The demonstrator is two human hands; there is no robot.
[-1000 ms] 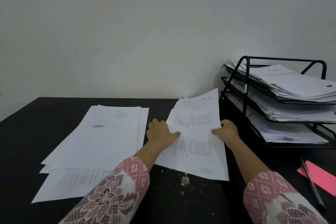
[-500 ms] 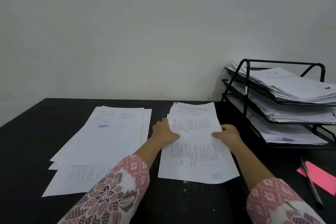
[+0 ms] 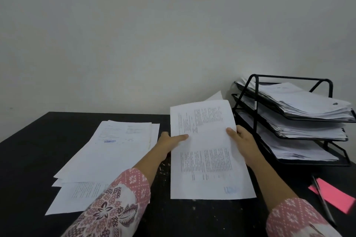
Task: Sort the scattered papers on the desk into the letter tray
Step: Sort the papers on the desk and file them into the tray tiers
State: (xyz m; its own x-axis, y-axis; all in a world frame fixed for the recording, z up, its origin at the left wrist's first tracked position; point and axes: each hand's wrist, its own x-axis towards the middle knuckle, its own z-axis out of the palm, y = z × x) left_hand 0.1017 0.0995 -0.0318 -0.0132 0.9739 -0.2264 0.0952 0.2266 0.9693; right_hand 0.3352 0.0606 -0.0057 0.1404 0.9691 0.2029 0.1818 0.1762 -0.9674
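Flanking held sheets (image 3: 204, 140): paper pile (image 3: 107, 156), loaded letter tray (image 3: 289, 78).

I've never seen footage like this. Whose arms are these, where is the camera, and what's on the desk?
No robot here: a person wears a camera on the head, looking forward and down, so the arms in patterned sleeves are their own. The left hand and right hand each pinch a side of some printed sheets, thumbs on top, far end raised off the black desk. Left of them lies a loose pile of papers. On the right stands a black three-tier letter tray, every tier holding paper. Nearer, a pen lies across a pink note.
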